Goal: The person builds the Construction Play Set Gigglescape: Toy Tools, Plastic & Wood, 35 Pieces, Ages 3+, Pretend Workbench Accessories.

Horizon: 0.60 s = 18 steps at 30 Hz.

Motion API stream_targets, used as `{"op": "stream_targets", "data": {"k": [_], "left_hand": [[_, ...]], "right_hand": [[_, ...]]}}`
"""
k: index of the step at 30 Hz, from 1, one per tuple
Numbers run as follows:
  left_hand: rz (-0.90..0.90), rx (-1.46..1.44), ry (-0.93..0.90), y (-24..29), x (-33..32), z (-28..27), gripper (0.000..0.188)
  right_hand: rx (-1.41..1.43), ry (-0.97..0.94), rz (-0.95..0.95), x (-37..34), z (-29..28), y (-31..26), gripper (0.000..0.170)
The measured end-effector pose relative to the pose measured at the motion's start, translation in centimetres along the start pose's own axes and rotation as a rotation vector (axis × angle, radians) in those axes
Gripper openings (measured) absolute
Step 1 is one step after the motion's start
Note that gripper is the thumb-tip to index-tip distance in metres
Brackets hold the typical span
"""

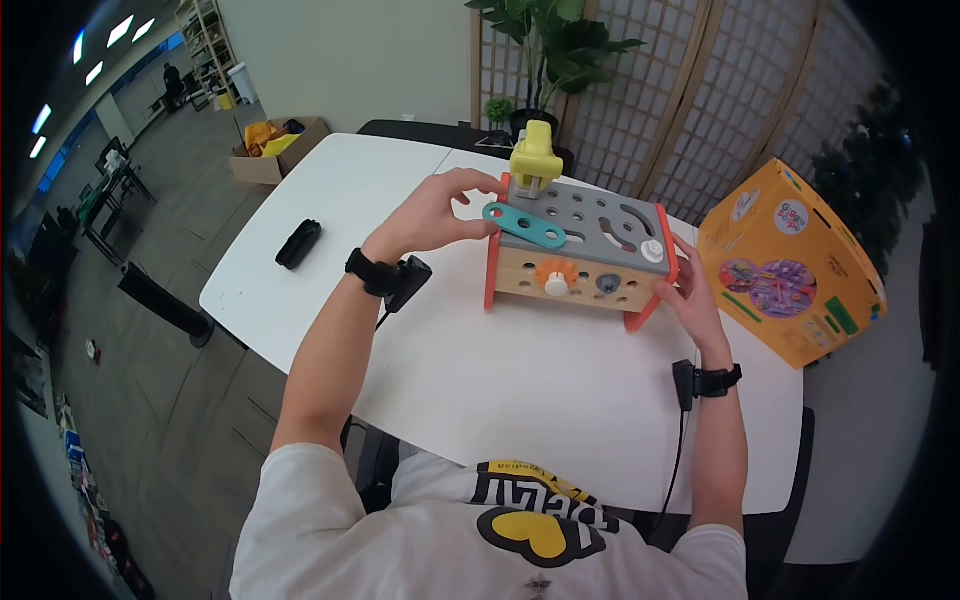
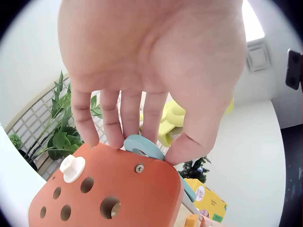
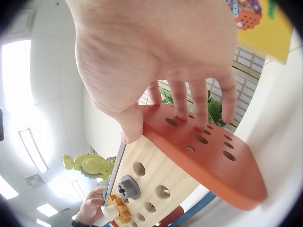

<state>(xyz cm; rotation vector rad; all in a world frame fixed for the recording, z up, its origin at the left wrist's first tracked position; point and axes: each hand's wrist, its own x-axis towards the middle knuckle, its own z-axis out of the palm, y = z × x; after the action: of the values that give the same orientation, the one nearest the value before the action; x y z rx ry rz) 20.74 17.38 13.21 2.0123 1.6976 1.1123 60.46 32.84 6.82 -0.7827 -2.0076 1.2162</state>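
Observation:
A wooden toy workbench [image 1: 590,280] with a grey perforated top and red end panels stands on the white table. My left hand [image 1: 432,212] grips its left end panel [image 2: 113,187], the thumb at the front corner and the fingers along the top edge. A teal perforated strip [image 1: 524,226] lies slanted over the top's front left, its end between that thumb and the fingers. My right hand [image 1: 697,305] holds the right end panel [image 3: 208,156], thumb on the front edge, fingers on the outer face. An orange gear [image 1: 557,278] and a grey bolt head [image 3: 129,187] sit on the front.
A yellow-green toy piece [image 1: 536,160] stands at the bench's back left. The large orange-yellow box [image 1: 795,265] stands to the right. A black case [image 1: 298,244] lies at the table's left. Behind are a potted plant [image 1: 550,50] and a lattice screen [image 1: 740,80].

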Motion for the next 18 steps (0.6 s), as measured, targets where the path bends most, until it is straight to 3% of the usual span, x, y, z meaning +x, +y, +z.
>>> {"op": "stream_targets", "data": {"k": [3, 8, 9, 10, 13, 15, 18], "left_hand": [[-0.098, 0.042, 0.089, -1.7, -1.5, -1.4, 0.041], [-0.433, 0.447, 0.271, -11.1, -6.1, -6.7, 0.044], [-0.530, 0.622, 0.305, -14.2, -7.8, -7.8, 0.050], [-0.713, 0.757, 0.299, -13.9, -9.4, -8.6, 0.061], [-1.049, 0.847, 0.272, -14.7, -13.0, -10.6, 0.079], [-1.037, 0.707, 0.236, -18.7, -16.0, -12.1, 0.076], [-0.995, 0.731, 0.296, -18.8, -17.6, -11.9, 0.069]], "right_hand": [[-0.016, 0.019, -0.015, 0.0, 0.2, 0.0, 0.084], [0.004, 0.013, -0.017, 0.0, 0.2, 0.0, 0.080], [0.005, 0.019, -0.007, -0.1, 0.4, -0.1, 0.080], [0.005, 0.028, 0.002, -0.2, 0.4, -0.1, 0.080], [-0.002, 0.039, -0.020, -0.1, 0.5, 0.0, 0.079], [-0.011, 0.040, -0.025, -0.2, 0.5, -0.2, 0.078], [-0.039, 0.060, 0.003, -0.3, 0.8, -1.2, 0.075]]}}
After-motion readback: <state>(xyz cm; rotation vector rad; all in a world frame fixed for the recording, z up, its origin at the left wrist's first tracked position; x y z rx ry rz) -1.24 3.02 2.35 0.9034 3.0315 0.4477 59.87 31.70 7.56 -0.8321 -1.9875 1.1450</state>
